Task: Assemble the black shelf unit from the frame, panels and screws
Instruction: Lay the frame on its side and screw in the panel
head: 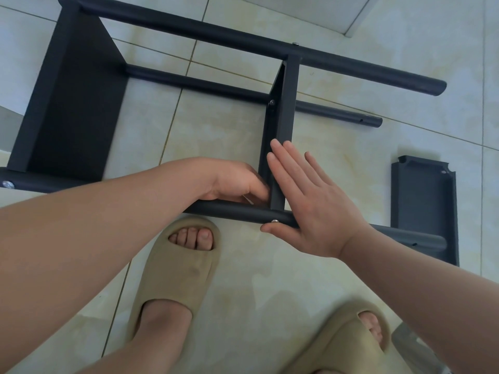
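Observation:
The black shelf frame (221,36) lies on its side on the tiled floor, its round tubes running left to right. One black panel (78,103) is fixed at the left end. A second panel (286,103) stands between the tubes near the middle. My right hand (307,201) presses flat against this panel's right face, thumb beside a silver screw (275,221) in the near tube (243,211). My left hand (237,182) is curled inside the corner on the panel's left side, pinching something small and thin that I cannot identify.
A loose black panel (424,209) lies flat on the floor at the right, under the near tube's end. Another screw head (8,184) shows at the far left. My feet in beige slippers (175,273) stand just in front of the frame.

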Demonstrator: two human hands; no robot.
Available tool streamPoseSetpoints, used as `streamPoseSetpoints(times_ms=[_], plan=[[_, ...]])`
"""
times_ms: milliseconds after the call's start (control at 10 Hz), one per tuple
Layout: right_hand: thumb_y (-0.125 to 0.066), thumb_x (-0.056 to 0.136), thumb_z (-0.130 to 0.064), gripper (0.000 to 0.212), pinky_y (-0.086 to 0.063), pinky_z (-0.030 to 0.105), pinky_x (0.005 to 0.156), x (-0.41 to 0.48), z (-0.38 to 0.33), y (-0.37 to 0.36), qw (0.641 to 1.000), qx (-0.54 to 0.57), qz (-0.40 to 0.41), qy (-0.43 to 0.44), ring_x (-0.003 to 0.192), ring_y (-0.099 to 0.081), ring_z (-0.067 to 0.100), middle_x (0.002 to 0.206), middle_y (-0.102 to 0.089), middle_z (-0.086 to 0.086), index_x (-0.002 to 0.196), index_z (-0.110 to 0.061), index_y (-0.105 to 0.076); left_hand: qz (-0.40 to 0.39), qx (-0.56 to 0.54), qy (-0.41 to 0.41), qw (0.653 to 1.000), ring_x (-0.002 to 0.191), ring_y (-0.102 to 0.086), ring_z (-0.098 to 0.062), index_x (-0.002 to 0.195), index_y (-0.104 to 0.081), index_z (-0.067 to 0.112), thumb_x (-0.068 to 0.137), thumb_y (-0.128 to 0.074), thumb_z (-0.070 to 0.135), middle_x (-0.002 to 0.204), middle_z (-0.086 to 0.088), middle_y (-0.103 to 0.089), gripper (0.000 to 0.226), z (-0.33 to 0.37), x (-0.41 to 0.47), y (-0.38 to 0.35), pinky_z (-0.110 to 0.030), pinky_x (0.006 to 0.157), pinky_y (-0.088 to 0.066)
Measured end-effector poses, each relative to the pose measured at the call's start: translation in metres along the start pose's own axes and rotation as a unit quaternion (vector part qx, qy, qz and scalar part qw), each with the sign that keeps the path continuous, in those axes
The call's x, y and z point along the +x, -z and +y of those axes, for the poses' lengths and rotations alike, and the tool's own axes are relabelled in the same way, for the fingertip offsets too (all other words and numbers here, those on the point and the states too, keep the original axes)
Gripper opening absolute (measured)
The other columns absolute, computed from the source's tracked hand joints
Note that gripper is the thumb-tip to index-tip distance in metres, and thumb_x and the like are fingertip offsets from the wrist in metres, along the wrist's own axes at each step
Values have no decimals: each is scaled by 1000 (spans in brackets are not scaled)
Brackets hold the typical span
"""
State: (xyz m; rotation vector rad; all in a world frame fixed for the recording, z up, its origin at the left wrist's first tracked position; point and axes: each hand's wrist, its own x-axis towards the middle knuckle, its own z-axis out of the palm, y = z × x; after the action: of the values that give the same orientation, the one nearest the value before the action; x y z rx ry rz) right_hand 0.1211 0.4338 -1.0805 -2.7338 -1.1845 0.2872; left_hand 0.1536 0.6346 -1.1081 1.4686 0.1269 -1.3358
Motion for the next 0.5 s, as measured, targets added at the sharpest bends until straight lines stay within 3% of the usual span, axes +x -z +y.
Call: streamPoseSetpoints(times_ms=[200,300,400,500], plan=[[-39,95,-71,98,-20,54,123,0,0,0,1000,2,4,0,156,-2,29,168,-5,13,159,-1,-15,1,-9,-2,1000,79,-67,-25,110,-66,-10,90,-58,0,89,-17,-69,24,-1,-2,1,-36,83,-51],[-39,95,-71,98,-20,54,123,0,0,0,1000,1,2,-1,156,-1,29,169,-5,13,159,-1,-14,-2,-22,-4,1000,77,-65,-25,108,-65,-13,87,-57,-3,88,-18,-67,25,-1,-1,2,-39,85,-48],[-40,95,-71,98,-20,54,123,0,0,0,1000,1,0,-2,156,-1,29,168,-4,13,159,-2,-14,-8,-28,-5,1000,75,-70,-22,92,-74,0,88,-58,1,84,-12,-73,17,0,-1,1,-33,77,-52],[-39,95,-71,98,-20,54,123,0,0,0,1000,3,1,-2,156,-1,29,168,-5,13,159,-2,-14,5,7,-7,1000,74,-71,-19,99,-74,2,90,-61,7,84,-8,-75,16,1,-1,-1,-28,69,-53]])
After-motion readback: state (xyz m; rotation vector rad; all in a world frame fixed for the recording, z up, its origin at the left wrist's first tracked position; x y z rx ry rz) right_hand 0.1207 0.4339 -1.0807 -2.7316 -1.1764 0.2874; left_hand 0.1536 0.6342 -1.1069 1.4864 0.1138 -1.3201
